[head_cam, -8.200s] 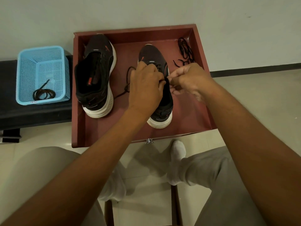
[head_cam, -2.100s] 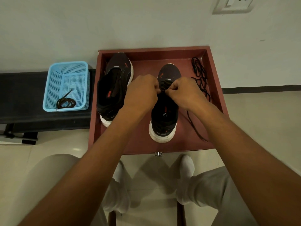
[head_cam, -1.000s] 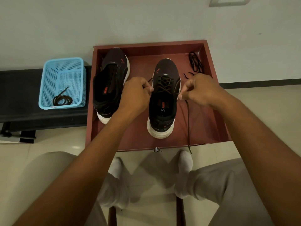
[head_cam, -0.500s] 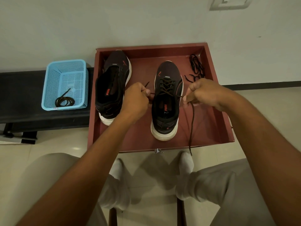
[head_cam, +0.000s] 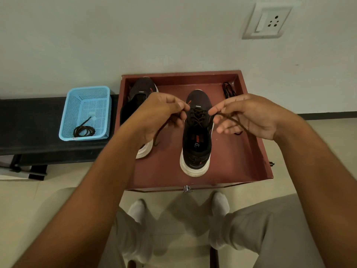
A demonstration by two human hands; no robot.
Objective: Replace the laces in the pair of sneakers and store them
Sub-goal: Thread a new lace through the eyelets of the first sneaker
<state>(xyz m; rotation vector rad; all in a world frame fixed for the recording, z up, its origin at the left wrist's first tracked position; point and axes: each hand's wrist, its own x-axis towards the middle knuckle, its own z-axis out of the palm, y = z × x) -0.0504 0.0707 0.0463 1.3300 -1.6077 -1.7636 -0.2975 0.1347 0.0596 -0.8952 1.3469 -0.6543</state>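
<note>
Two black sneakers with white soles stand in a reddish-brown drawer [head_cam: 257,151]. The right sneaker [head_cam: 197,144] carries a dark brown lace [head_cam: 197,117] threaded through its eyelets. My left hand [head_cam: 160,115] pinches the lace's left end and my right hand [head_cam: 245,117] pinches its right end, both raised just above the shoe's tongue. The left sneaker [head_cam: 141,91] is largely hidden behind my left hand and forearm. A loose black lace [head_cam: 229,91] lies in the drawer's far right corner.
A light blue plastic basket [head_cam: 87,113] with a coiled dark lace [head_cam: 84,130] sits on a black bench [head_cam: 29,132] left of the drawer. A wall with a socket plate [head_cam: 267,21] stands behind. My knees and white socks are below the drawer's front edge.
Both hands have lifted the lace ends and drawn closer together above the right sneaker. The right lace end no longer hangs over the drawer's front.
</note>
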